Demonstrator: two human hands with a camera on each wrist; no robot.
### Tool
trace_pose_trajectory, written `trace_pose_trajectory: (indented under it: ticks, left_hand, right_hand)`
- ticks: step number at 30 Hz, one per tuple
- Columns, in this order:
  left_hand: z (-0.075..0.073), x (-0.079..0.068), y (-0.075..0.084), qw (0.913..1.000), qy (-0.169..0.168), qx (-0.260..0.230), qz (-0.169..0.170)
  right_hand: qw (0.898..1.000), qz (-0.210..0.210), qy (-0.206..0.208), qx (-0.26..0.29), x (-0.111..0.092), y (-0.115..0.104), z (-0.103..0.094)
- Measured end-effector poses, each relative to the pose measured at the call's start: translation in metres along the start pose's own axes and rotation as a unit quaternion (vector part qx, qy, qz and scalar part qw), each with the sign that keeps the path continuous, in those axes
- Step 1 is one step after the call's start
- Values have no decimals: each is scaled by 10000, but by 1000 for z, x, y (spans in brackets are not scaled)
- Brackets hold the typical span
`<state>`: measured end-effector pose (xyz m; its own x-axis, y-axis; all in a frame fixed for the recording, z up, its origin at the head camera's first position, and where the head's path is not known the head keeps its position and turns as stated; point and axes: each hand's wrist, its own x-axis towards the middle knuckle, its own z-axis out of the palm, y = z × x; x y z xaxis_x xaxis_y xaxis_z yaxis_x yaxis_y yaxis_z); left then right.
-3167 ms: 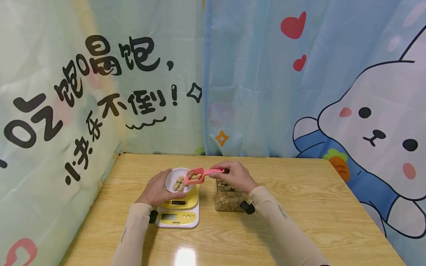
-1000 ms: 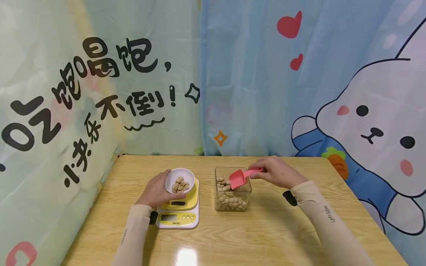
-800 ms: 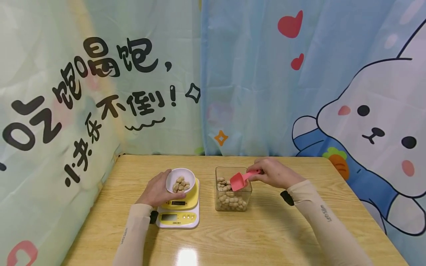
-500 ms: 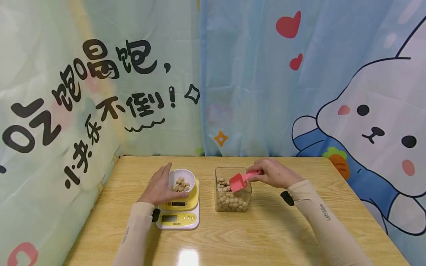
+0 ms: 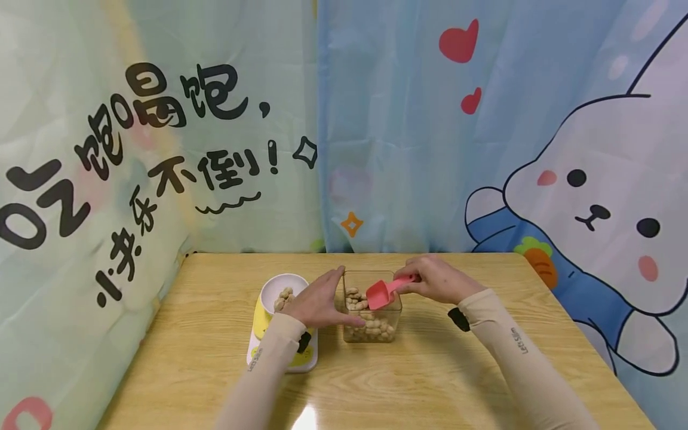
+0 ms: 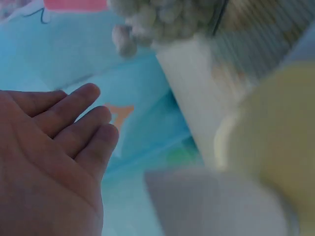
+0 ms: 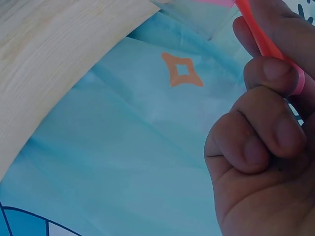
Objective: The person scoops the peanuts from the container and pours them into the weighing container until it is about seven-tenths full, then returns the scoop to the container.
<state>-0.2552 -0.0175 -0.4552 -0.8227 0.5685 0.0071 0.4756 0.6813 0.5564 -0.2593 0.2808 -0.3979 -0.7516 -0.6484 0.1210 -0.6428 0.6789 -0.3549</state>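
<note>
your left hand point(image 5: 317, 301) reaches across from the scale side to the clear box point(image 5: 373, 325) of peanuts point(image 5: 376, 327). the forearm runs up and to the right over the yellow scale point(image 5: 260, 316), hiding most of it. the palm faces the box's left wall, the fingers lie straight and together along that wall, and the thumb stretches along the box's lower front edge. this grip is wide and flat, with nothing pinched in it; the left wrist view shows the fingers point(image 6: 74, 128) extended and relaxed. whether the palm truly touches the wall, you cannot tell.

your right hand point(image 5: 438, 279) sits at the box's far right corner, the wrist bent slightly and the forearm coming in from the lower right. its grip is closed tight on the handle of the pink scoop point(image 5: 379, 293): the right wrist view shows the handle point(image 7: 268, 46) pinched between the curled fingers and the thumb. the scoop slants down to the left, its bowl inside the box's open top, just above the peanuts.

the white bowl point(image 5: 282, 285) with a few peanuts stands on the scale, just left of your left hand. everything rests on the wooden bench point(image 5: 430, 382).
</note>
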Motion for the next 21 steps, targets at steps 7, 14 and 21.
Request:
trace_pose_trajectory:
  ticks: [7, 14, 21]
  left_hand:
    - [7, 7, 0, 9996, 18, -276, -48]
    - [10, 9, -3, 9994, 67, -337, -87]
    - [9, 10, -3, 9995, 98, -278, -86]
  right_hand:
    - [9999, -10, -108, 32, 5, -3, -1]
    - [9995, -41, -269, 137, 7, -2, -4]
    - [9994, -34, -149, 313, 7, 2, -3]
